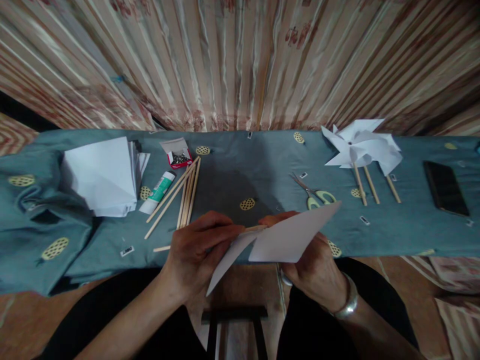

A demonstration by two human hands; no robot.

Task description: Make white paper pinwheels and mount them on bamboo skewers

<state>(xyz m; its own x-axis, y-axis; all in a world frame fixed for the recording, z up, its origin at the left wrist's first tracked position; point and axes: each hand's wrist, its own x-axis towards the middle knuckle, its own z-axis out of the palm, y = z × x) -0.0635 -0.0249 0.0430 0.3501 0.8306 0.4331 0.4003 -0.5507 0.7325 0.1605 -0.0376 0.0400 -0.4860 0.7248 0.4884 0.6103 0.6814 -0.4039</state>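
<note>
Above the table's near edge, my left hand [204,250] is closed around a wooden stick [161,248]; one end pokes out to the left, the other meets folded white paper. My right hand [313,270] grips that white paper pinwheel [288,235] from behind and below, its fingers partly hidden by the paper. Two of its blades show, one pointing down to the left and a larger one up to the right. Where stick and paper join, my fingertips hide the detail.
On the blue cloth [225,190] lie a paper stack [101,175], glue stick [157,192], open box of metal pins [179,156] and several wooden sticks [185,195] to the left. Scissors [313,192], pinwheels on sticks [362,142] and a dark phone [445,187] lie right. A curtain [240,65] hangs behind.
</note>
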